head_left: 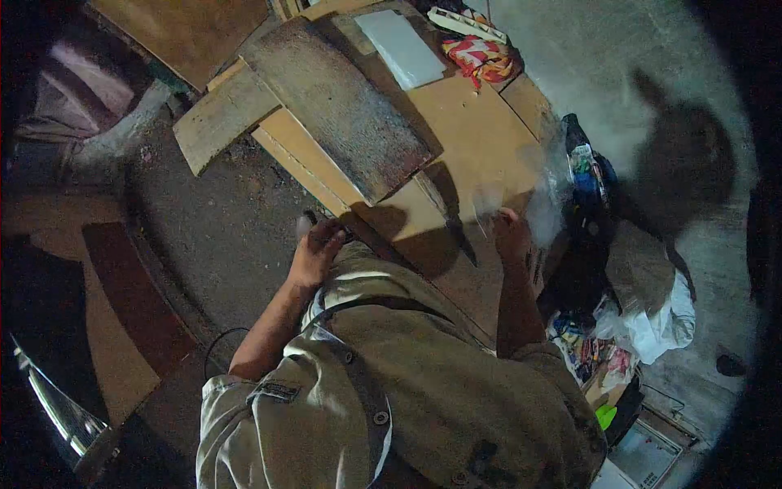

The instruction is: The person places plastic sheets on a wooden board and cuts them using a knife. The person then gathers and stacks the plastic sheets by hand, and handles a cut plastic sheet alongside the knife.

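Note:
My left hand [320, 247] is closed at the near edge of the wooden bench, with its fingers curled round a small dark thing I cannot make out. Over on the right, my right hand [511, 234] is closed in a pinch above the bench, and a thin pale thing, blurred, shows beside its fingertips. Between and beyond the hands lies a large worn board [338, 102], slanting across the light brown bench top [481, 147]. A dark pointed strip [462, 236] sticks out below the board, nearer my right hand.
White sheets [401, 49] and a red patterned cloth [481, 61] lie at the far side. A smaller plank [224, 118] juts out left. Right of the bench are clear plastic, a dark bag [585, 167] and a white bag [664, 322]. A curved brown panel [134, 285] stands left.

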Tool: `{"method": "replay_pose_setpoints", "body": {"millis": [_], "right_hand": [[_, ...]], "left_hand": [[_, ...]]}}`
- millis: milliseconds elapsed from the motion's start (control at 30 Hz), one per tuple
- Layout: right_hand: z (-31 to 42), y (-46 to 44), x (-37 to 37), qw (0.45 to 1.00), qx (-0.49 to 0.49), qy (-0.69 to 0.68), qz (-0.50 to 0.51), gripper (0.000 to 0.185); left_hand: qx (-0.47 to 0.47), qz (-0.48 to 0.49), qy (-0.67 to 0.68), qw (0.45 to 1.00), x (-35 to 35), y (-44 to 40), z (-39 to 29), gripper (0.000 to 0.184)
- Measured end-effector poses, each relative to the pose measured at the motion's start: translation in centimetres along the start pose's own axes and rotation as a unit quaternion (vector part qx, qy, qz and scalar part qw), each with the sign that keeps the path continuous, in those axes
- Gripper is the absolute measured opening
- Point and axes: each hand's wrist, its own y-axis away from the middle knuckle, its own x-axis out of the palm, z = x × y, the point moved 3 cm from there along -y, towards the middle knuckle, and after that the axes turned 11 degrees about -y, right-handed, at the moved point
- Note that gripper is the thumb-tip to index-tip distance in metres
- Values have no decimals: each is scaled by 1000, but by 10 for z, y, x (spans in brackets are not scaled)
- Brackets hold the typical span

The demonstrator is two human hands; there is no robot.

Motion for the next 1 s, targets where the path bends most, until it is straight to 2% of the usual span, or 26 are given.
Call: {"method": "replay_pose_setpoints", "body": {"millis": [67,167,233,300,367,433,500,567,700,767,800,867,933,1000], "right_hand": [[2,-3,-6,995,20,98,-13,36],[20,4,-18,992,-39,112,28,31],[24,7,-21,992,-49,111,26,30],[24,9,-23,992,-59,109,23,28],[31,12,-24,953,-214,215,-22,28],[25,6,-24,952,-214,220,-12,27],[31,5,-23,950,-214,227,-3,26],[57,11,-23,995,-35,94,28,26],[100,16,-24,998,-1,50,37,24],[103,14,-21,993,37,-93,68,21],[107,14,-21,993,35,-93,69,21],[119,17,-17,976,74,-174,106,18],[134,22,-13,966,70,-212,133,15],[150,27,-9,927,45,-311,205,14]], "left_hand": [[21,7,10,1000,1,-4,6,34],[38,-4,7,999,2,-10,18,34],[55,-18,-76,995,0,-12,18,34],[68,-25,-55,996,0,-8,11,35],[81,-33,-35,996,-2,-6,4,36],[7,-8,-15,1000,-4,-6,5,37],[28,-21,-26,999,-6,-13,19,38],[50,-33,-37,998,-8,-14,17,39],[50,-27,-25,998,-9,-5,-12,40],[41,-19,-6,999,-8,-4,-18,40],[51,-9,1,999,-7,-4,-23,39],[61,-1,8,998,-5,-3,-33,39],[74,31,21,997,-1,-3,-44,38],[87,32,41,995,4,-6,-45,41]]}}
